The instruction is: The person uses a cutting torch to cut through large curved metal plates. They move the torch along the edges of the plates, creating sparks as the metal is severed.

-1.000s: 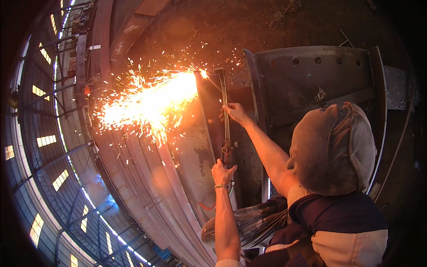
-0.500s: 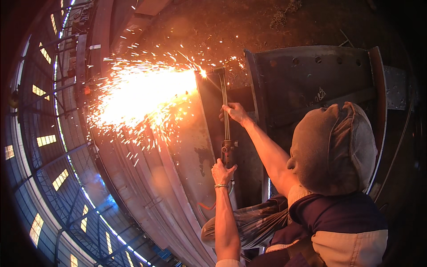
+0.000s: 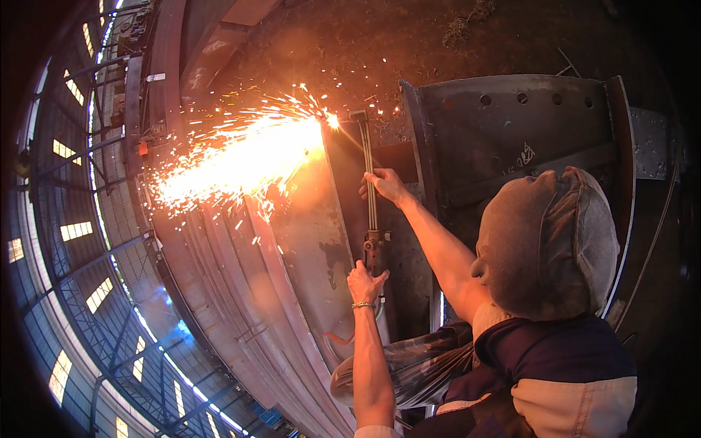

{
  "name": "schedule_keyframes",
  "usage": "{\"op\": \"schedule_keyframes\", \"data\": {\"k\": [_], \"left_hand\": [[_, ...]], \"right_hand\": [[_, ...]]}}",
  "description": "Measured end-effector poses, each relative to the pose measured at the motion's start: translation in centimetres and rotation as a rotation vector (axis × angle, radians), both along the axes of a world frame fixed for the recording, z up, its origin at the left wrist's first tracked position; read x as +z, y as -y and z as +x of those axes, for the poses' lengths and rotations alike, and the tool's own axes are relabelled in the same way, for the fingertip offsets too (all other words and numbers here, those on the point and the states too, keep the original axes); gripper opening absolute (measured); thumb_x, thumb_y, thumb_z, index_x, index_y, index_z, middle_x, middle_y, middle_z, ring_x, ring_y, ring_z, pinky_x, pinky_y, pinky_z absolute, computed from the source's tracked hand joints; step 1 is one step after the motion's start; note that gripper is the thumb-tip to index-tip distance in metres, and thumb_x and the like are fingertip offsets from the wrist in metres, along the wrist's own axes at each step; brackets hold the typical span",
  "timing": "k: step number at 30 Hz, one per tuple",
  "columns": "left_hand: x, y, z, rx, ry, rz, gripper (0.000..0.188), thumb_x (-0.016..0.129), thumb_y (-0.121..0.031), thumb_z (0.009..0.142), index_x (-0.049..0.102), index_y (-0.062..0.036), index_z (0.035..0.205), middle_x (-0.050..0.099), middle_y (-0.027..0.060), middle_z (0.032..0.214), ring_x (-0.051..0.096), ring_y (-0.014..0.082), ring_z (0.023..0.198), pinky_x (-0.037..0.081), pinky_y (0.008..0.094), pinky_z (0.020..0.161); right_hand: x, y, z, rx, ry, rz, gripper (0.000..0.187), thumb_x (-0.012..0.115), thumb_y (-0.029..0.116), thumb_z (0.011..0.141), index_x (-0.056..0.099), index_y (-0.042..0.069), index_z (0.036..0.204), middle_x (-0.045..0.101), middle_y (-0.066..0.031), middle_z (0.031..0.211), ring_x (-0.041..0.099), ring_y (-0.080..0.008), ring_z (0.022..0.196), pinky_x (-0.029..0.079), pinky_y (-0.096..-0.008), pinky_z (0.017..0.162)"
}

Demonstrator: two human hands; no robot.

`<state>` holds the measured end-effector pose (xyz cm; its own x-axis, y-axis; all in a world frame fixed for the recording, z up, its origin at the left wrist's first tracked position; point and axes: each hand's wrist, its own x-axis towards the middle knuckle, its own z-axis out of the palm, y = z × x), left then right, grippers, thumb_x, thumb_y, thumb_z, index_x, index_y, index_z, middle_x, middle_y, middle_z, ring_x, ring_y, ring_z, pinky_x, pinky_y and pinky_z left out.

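Neither my left hand nor my right hand is in view. A co-worker in a grey-brown cloth head covering (image 3: 544, 248) crouches at the right, and both visible arms appear to join that person's body. The co-worker's left hand (image 3: 365, 283), with a bracelet at the wrist, is closed at the handle end of a cutting torch (image 3: 373, 244). Farther up, the co-worker's right hand (image 3: 387, 185) grips its long metal tubes. From the torch tip, a thin flame reaches the edge of a steel plate (image 3: 310, 241). Bright sparks (image 3: 248, 157) spray left, hiding part of the steel.
A large steel section (image 3: 526, 120) with holes stands upright at the right, beside the co-worker. Long steel beams (image 3: 234, 292) run along the left. An orange hose (image 3: 339, 339) lies near the co-worker's knee. A dark cable (image 3: 650, 255) hangs at the far right.
The spray of sparks has become smaller and narrower, uncovering more steel beneath it. The co-worker's hands and the torch stay in nearly the same place.
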<state>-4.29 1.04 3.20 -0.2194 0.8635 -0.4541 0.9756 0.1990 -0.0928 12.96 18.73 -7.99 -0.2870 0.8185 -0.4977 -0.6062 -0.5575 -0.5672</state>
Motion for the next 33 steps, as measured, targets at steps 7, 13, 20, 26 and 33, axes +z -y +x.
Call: {"op": "schedule_keyframes", "data": {"k": [7, 13, 20, 26, 33], "left_hand": [[0.0, 0.1, -0.1, -0.008, -0.006, 0.010, 0.055, 0.087, -0.039, 0.063, 0.054, -0.0010, 0.085, 0.066, 0.0189, 0.076, 0.066, 0.0377, 0.075, 0.053, 0.0465, 0.073], [-0.2, 0.2, -0.2, -0.025, -0.025, 0.029, 0.056, 0.087, -0.040, 0.063, 0.055, -0.0013, 0.087, 0.066, 0.0192, 0.077, 0.066, 0.0380, 0.075, 0.053, 0.0465, 0.073], [-0.4, 0.3, -0.5, -0.023, -0.028, 0.032, 0.058, 0.087, -0.041, 0.063, 0.055, -0.0010, 0.089, 0.066, 0.0201, 0.078, 0.066, 0.0387, 0.078, 0.053, 0.0480, 0.073], [-0.3, 0.3, -0.5, -0.024, -0.041, 0.005, 0.058, 0.087, -0.041, 0.064, 0.054, -0.0003, 0.087, 0.066, 0.0202, 0.077, 0.067, 0.0383, 0.077, 0.053, 0.0475, 0.073], [0.2, -0.1, -0.1, 0.042, -0.037, -0.087, 0.062, 0.089, -0.043, 0.064, 0.055, 0.0001, 0.094, 0.067, 0.0224, 0.088, 0.066, 0.0409, 0.085, 0.052, 0.0490, 0.080]], "right_hand": [[0.5, 0.2, 0.5, 0.031, 0.003, 0.023, 0.028, 0.054, 0.026, 0.100, 0.066, 0.001, 0.101, 0.073, -0.0128, 0.088, 0.073, -0.0209, 0.076, 0.055, -0.0359, 0.072], [-0.1, 0.1, -0.1, -0.016, -0.038, 0.019, 0.027, 0.054, 0.021, 0.099, 0.067, -0.003, 0.094, 0.073, -0.0152, 0.081, 0.073, -0.0226, 0.070, 0.057, -0.0340, 0.069], [-0.7, 0.0, -0.3, 0.016, -0.060, 0.058, 0.029, 0.055, 0.024, 0.101, 0.065, -0.003, 0.099, 0.073, -0.0147, 0.083, 0.072, -0.0220, 0.075, 0.056, -0.0356, 0.076], [-0.8, 0.0, -0.5, 0.011, -0.069, 0.051, 0.028, 0.055, 0.024, 0.101, 0.065, -0.003, 0.098, 0.073, -0.0148, 0.085, 0.072, -0.0218, 0.075, 0.057, -0.0349, 0.074], [-0.7, 0.1, -0.4, 0.016, -0.081, 0.057, 0.028, 0.055, 0.026, 0.101, 0.066, 0.000, 0.099, 0.073, -0.0141, 0.086, 0.072, -0.0215, 0.074, 0.058, -0.0339, 0.072]]}}
